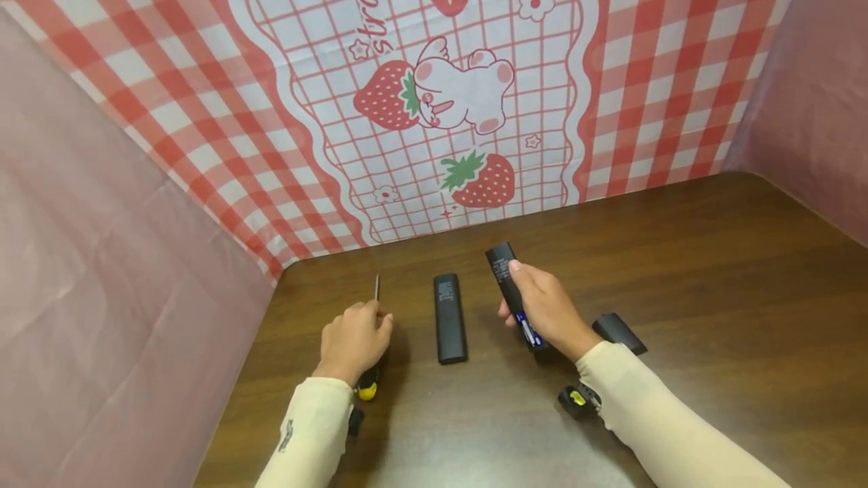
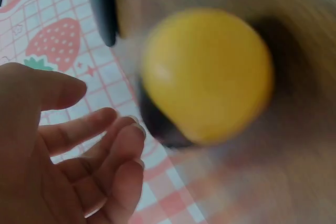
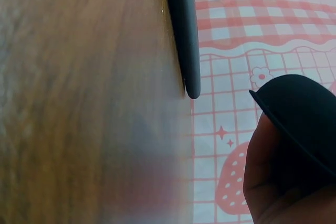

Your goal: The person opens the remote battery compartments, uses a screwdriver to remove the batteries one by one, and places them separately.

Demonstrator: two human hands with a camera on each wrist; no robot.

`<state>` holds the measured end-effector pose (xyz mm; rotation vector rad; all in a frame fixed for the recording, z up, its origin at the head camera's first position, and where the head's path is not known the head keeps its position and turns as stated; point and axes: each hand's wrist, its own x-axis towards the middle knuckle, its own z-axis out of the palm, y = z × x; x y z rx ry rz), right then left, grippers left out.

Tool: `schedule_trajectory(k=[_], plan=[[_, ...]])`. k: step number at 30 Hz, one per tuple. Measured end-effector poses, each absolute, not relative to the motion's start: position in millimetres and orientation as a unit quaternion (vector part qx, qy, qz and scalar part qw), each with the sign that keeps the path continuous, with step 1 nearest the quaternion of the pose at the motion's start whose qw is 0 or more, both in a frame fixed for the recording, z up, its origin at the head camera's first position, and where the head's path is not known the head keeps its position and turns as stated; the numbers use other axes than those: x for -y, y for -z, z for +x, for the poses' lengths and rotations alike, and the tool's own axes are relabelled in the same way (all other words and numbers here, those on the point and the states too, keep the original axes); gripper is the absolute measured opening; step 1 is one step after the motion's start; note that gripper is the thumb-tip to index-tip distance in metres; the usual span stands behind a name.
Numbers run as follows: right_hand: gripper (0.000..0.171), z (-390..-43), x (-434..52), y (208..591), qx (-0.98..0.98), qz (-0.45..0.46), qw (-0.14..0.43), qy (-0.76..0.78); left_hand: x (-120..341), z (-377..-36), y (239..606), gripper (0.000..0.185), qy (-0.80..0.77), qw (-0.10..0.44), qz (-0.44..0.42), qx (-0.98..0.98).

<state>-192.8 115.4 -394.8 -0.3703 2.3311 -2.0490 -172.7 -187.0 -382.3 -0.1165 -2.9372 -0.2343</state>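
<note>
Currently the right hand grips a black device, blue batteries exposed, left hand relaxed.

The head camera looks from above, forward and down, over the table to the patterned cloth behind. The wrist cameras look, turned sideways, past the left hand and right hand; a yellow handle end stands very near the left camera. All views share table and cloth.
</note>
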Motion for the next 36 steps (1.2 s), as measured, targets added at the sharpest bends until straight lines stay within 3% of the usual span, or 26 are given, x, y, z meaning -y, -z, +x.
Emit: schedule_trajectory(k=[18, 28, 36], plan=[[0.058, -193.2, -118.6, 396.2, -0.744, -0.116, 0.009, 0.658, 207.6, -162.0, 389.5, 0.026, 0.056, 0.013, -0.003, 0.998], [0.058, -193.5, -119.1, 395.3, -0.744, -0.114, 0.008, 0.658, 207.1, -160.3, 394.5, 0.037, 0.037, -0.011, -0.001, 0.999], [0.056, -195.2, -120.2, 394.2, -0.738, -0.116, 0.000, 0.664, 208.3, -165.5, 390.0, 0.034, 0.015, -0.030, -0.003, 0.999]])
